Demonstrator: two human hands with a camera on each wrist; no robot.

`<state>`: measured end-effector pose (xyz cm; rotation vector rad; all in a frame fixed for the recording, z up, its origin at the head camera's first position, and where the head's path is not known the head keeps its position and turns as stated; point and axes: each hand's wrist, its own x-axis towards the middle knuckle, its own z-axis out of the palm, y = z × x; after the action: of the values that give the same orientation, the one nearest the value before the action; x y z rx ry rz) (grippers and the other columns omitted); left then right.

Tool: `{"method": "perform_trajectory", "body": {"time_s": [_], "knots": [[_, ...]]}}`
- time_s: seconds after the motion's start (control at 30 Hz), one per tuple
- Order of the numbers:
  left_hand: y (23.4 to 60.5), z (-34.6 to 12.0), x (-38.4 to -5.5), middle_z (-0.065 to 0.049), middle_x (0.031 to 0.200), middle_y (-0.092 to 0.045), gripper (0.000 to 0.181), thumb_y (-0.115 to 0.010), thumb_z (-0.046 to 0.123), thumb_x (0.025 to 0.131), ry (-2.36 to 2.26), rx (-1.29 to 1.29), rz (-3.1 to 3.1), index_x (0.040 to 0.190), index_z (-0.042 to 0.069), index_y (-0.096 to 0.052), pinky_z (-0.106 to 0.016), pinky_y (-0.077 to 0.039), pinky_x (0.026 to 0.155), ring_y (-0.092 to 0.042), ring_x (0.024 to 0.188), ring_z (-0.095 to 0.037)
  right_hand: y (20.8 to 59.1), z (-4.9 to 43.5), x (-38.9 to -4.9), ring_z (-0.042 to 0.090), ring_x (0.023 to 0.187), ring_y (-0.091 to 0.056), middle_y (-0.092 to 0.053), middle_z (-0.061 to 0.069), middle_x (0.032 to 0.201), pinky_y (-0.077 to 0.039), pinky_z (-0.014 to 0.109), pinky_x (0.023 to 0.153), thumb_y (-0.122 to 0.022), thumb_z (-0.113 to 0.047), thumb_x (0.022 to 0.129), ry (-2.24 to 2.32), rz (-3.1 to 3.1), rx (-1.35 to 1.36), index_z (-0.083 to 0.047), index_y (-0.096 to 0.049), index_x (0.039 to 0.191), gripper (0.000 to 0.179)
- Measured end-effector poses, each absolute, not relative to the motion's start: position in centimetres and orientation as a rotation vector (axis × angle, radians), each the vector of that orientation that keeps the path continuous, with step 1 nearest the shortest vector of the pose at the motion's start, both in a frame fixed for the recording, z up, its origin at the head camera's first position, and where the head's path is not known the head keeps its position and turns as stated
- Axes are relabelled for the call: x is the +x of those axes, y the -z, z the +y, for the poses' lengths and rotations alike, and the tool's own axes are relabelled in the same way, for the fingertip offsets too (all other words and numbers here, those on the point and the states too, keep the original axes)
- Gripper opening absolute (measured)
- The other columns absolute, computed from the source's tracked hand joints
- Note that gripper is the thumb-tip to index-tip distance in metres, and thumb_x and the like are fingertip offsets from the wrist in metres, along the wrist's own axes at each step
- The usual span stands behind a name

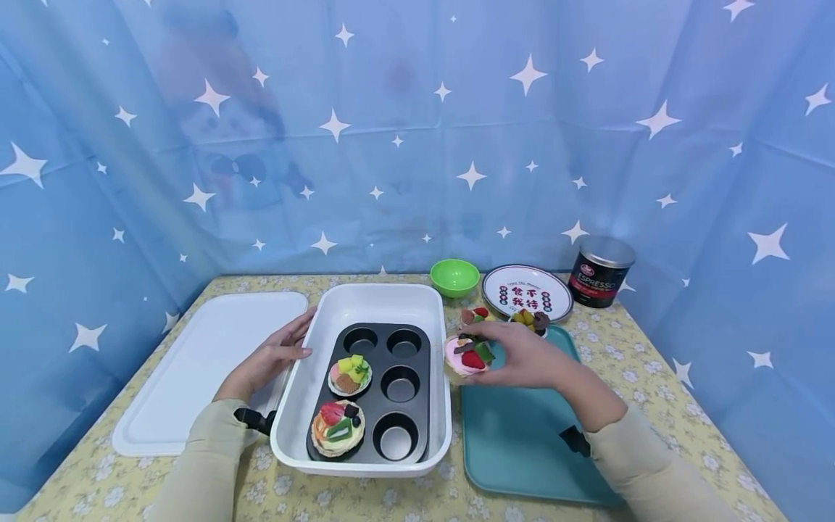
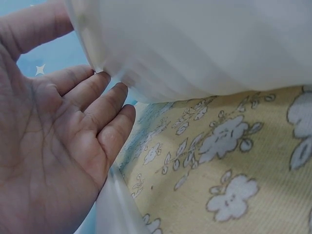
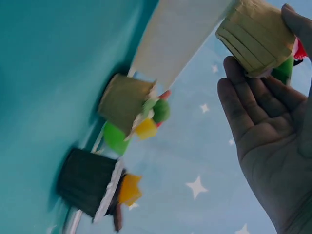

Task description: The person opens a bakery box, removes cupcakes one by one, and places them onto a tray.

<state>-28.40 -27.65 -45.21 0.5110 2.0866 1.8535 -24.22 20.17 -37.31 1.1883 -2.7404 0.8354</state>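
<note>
In the head view my right hand (image 1: pixel 522 355) pinches a toy fruit tart (image 1: pixel 467 357) with a pink top, held up between the white basin and the teal tray. Its pale fluted cup (image 3: pixel 257 36) shows in the right wrist view, between thumb and fingers. My left hand (image 1: pixel 277 355) touches the left wall of the white basin (image 1: pixel 378 293), fingers fairly straight, the fingertips against its side in the left wrist view. Inside the basin lies a dark muffin tin (image 1: pixel 381 413). Two fruit tarts, one with yellow cubes (image 1: pixel 350 375) and one with strawberry (image 1: pixel 338 429), sit in its left column.
Two more toy cakes, one in a tan cup (image 3: pixel 126 103) and one in a dark cup (image 3: pixel 89 181), stand on the teal tray (image 1: pixel 528 442). Behind are a green bowl (image 1: pixel 454 278), a printed plate (image 1: pixel 528 292) and an espresso tin (image 1: pixel 600 272). A white tray (image 1: pixel 202 370) lies left.
</note>
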Motion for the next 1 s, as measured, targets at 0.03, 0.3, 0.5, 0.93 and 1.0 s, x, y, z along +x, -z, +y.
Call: {"method": "perform_trajectory", "body": {"time_s": [0.03,0.3,0.5,0.93,1.0], "knots": [[45.2,-27.7,-28.4,-0.004,0.169,-0.009,0.088,-0.062,0.011,0.093,-1.855,0.513,2.084,0.164,0.02,-0.011,-0.034,-0.028,0.115,-0.008,0.154,-0.031,37.4,20.4,-24.3,0.016,0.115,-0.061,-0.064,-0.001,0.131,-0.055,0.046,0.091,-0.083,-0.053,0.078,-0.831,-2.746,1.165,-0.016,-0.061,0.136,0.073],[45.2,-27.6,-28.4,-0.006,0.169,-0.008,0.089,-0.064,0.012,0.092,-1.871,0.534,2.068,0.164,0.019,-0.012,-0.018,-0.036,0.104,-0.007,0.154,-0.033,38.0,21.6,-25.4,0.017,0.113,-0.063,-0.065,0.0,0.129,-0.055,0.043,0.09,-0.083,-0.05,0.079,-0.838,-2.788,1.097,-0.014,-0.061,0.137,0.072],[45.1,-27.6,-28.3,-0.005,0.169,-0.009,0.089,-0.064,0.013,0.092,-1.852,0.514,2.101,0.164,0.021,-0.012,-0.038,-0.026,0.116,-0.008,0.154,-0.033,38.5,22.2,-26.1,0.019,0.116,-0.062,-0.064,0.002,0.13,-0.053,0.05,0.094,-0.082,-0.05,0.081,-0.828,-2.828,1.136,-0.013,-0.06,0.137,0.071],[45.4,-27.6,-28.4,-0.005,0.169,-0.009,0.088,-0.063,0.011,0.092,-1.888,0.529,2.058,0.164,0.02,-0.012,-0.016,-0.038,0.102,-0.007,0.154,-0.032,39.5,22.9,-26.9,0.022,0.117,-0.061,-0.063,0.005,0.133,-0.053,0.044,0.093,-0.08,-0.048,0.083,-0.711,-2.932,1.151,-0.009,-0.059,0.139,0.072],[45.3,-27.5,-28.4,-0.005,0.169,-0.009,0.088,-0.062,0.01,0.093,-1.893,0.536,2.047,0.164,0.02,-0.012,-0.016,-0.038,0.103,-0.007,0.154,-0.031,39.7,22.9,-26.9,0.024,0.121,-0.06,-0.061,0.007,0.136,-0.052,0.045,0.095,-0.08,-0.049,0.084,-0.692,-2.95,1.162,-0.008,-0.057,0.141,0.074]]}}
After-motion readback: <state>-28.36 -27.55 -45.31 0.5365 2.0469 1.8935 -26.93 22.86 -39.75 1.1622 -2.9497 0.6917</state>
